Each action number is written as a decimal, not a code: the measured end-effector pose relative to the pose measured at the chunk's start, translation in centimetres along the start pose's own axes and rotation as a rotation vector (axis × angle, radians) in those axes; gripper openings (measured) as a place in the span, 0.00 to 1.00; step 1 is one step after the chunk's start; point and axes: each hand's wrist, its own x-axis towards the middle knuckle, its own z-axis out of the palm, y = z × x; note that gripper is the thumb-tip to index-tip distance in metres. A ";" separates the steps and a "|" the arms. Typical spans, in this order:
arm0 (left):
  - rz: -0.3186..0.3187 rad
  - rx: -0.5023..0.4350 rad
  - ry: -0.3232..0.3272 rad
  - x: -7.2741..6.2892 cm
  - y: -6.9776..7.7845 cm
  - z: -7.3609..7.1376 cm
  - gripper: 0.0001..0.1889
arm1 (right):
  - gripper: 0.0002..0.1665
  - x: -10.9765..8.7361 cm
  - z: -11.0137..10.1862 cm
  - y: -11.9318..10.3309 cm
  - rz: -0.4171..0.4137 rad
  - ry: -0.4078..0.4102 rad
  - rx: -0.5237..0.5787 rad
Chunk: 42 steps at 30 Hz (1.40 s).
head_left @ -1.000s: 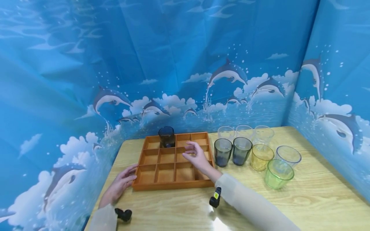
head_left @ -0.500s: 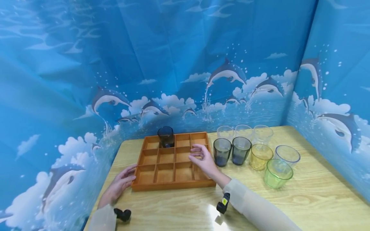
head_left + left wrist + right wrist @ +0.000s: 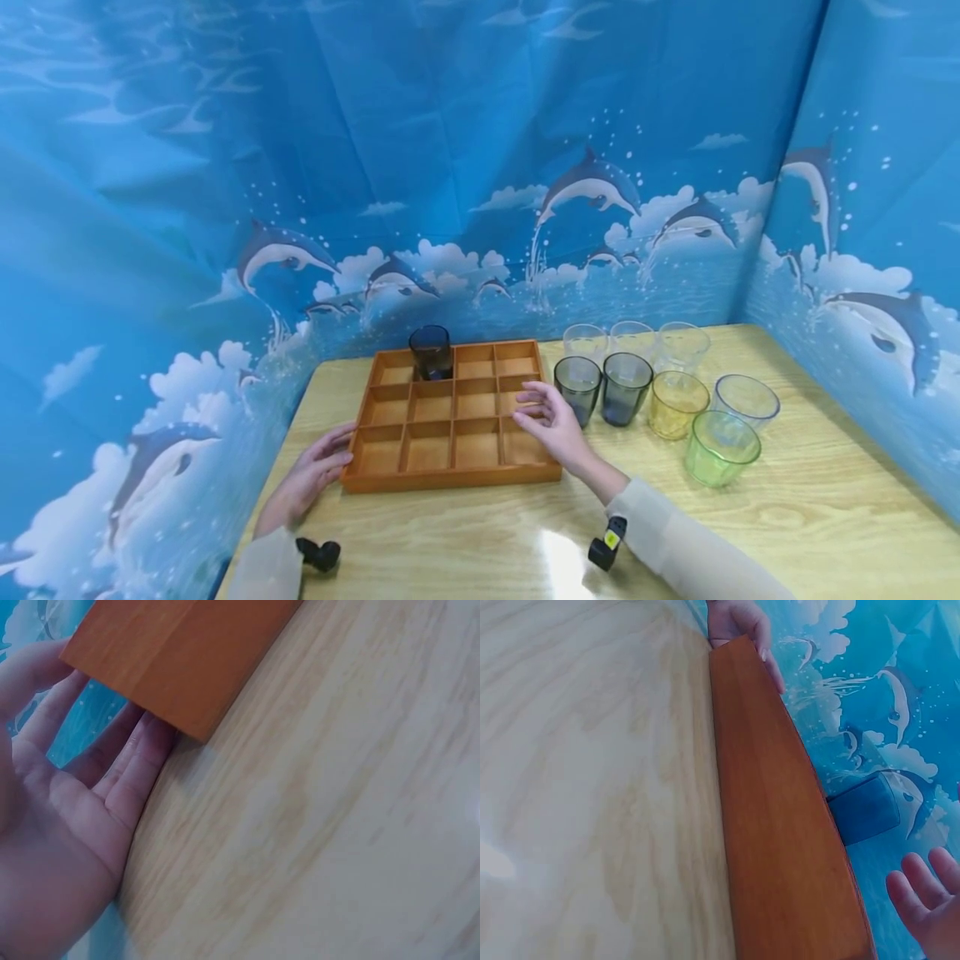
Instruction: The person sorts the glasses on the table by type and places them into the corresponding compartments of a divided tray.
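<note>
A wooden tray divided into compartments [image 3: 450, 481] lies on the table. One dark grey glass [image 3: 431, 353] stands in its back row, second compartment from the left. My left hand [image 3: 309, 477] rests with its fingers against the tray's left side; in the left wrist view the fingers [image 3: 142, 769] touch the tray's corner [image 3: 172, 667]. Over the tray's right side hovers my right hand [image 3: 555, 429], fingers loosely bent and nothing held. Just beyond it stand two more dark grey glasses, the nearer one [image 3: 577, 385] partly behind the hand and the other [image 3: 627, 390] beside it.
Three clear glasses [image 3: 682, 346] stand in a row at the back right. In front of them are a yellow glass [image 3: 677, 408], a clear glass with a bluish rim [image 3: 747, 400] and a green glass [image 3: 722, 450]. A blue dolphin-print curtain [image 3: 465, 167] closes off the back.
My right hand has moved right across the tray, from its middle columns to its right edge near the dark grey glasses. The left hand has stayed at the tray's side.
</note>
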 end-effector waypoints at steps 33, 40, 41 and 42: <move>0.021 0.010 0.017 -0.3 -0.2 0.4 0.33 | 0.27 -3.7 -4.2 -0.4 -0.139 0.327 -0.146; 0.027 0.014 0.008 -0.5 -0.1 0.4 0.33 | 0.31 -3.8 -4.3 -0.7 -0.095 0.439 -0.188; 0.029 0.011 0.008 -0.4 -0.1 0.4 0.33 | 0.31 -3.8 -4.3 -0.7 -0.094 0.456 -0.192; 0.030 0.012 0.007 -0.4 -0.1 0.4 0.33 | 0.31 -3.8 -4.2 -0.7 -0.093 0.472 -0.193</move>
